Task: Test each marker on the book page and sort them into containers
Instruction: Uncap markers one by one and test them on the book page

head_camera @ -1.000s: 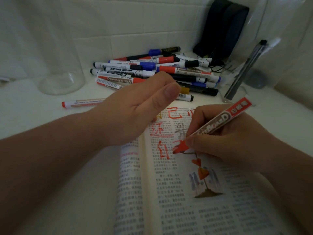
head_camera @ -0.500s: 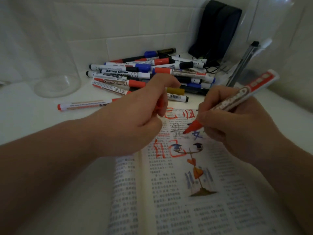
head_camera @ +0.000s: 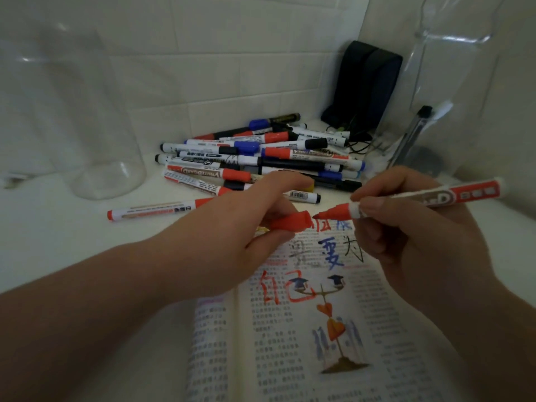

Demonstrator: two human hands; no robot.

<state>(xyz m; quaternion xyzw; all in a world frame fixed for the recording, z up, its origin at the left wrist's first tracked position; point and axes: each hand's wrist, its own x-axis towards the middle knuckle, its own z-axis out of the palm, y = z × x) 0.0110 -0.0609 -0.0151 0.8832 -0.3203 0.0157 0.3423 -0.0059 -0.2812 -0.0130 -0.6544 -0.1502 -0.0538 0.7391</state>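
The red marker is held above the top of the open book, lying almost level with its bare red tip pointing left. The right hand grips its white barrel just behind the tip, fingers and thumb curled round it. The left hand pinches the red cap between thumb and fingers, the cap's open mouth facing the tip. Tip and mouth are just beside each other; whether they touch cannot be told. The right-hand page under them carries red, blue and black scrawls over the print and a small coloured picture. Beyond the book lies a pile of markers with red, blue and black caps, and one capped marker lies apart to its left on the white counter. A glass jar stands far left, a clear container holding a dark pen far right, and a dark pouch leans in the tiled corner.
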